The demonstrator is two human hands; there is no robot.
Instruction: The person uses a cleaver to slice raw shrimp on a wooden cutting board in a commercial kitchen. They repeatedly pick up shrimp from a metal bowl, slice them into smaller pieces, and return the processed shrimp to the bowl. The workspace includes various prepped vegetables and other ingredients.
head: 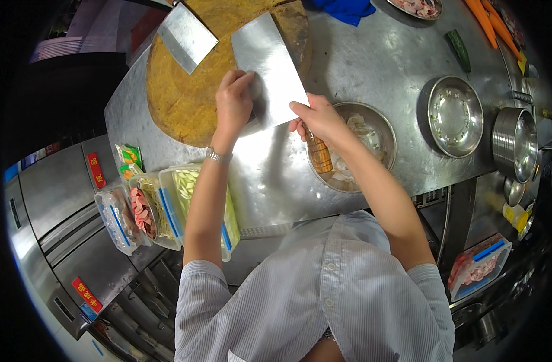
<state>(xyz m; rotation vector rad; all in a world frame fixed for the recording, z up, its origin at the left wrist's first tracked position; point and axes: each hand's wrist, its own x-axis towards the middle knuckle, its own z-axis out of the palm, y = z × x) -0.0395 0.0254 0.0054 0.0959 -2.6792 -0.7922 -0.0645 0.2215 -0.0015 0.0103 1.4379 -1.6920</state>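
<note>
My right hand [319,115] is closed round the neck of a Chinese cleaver [276,68], its thumb on the broad blade and its turned wooden handle pointing down towards me. The blade is over the edge of a round wooden chopping block [181,108]. My left hand [235,97] is at the blade's left edge with its fingers curled; whether it holds anything is hidden. A second cleaver [190,38] lies on the block. Below my right hand and forearm sits a metal bowl [392,140] with pale, translucent pieces of food, perhaps shrimp.
On the steel table [276,199] are an empty metal dish [454,116], stacked metal bowls [515,145], a cucumber [458,50], carrots [488,22], a blue cloth [348,10] and a plate of raw meat [418,7]. Plastic tubs of cut food [169,217] stand at the near left edge.
</note>
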